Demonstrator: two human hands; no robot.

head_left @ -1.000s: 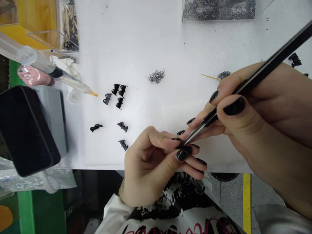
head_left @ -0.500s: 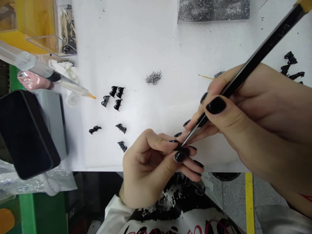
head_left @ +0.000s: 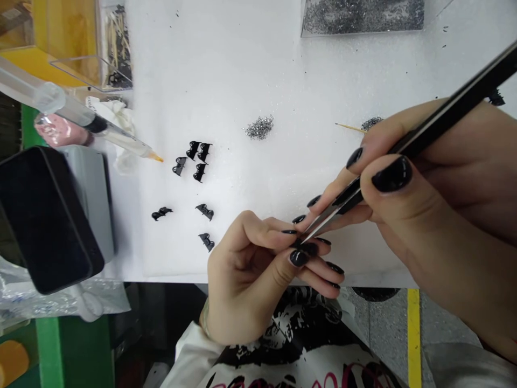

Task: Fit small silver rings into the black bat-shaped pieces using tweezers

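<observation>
My left hand (head_left: 250, 280) pinches a small black piece (head_left: 309, 248) between thumb and fingers, near the table's front edge. Most of that piece is hidden by the fingertips. My right hand (head_left: 420, 199) is closed on black tweezers (head_left: 444, 116), whose silver tips meet the piece and stand slightly apart. Whether the tips hold anything is too small to tell. Several black pieces (head_left: 198, 172) lie on the white sheet left of my hands. A pile of tiny silvery bits (head_left: 259, 127) sits beyond them, and a thin wooden pick (head_left: 350, 127) touches a second pile.
On the left are a syringe (head_left: 121, 139) with an orange tip, a black phone (head_left: 48, 221) on a grey object and a clear box of picks (head_left: 117, 43). A clear tray (head_left: 363, 16) of dark bits stands at the back.
The tweezers' tips have spread a little, and their shaft now lies at a flatter angle. My right hand has shifted right. The whole view has moved slightly.
</observation>
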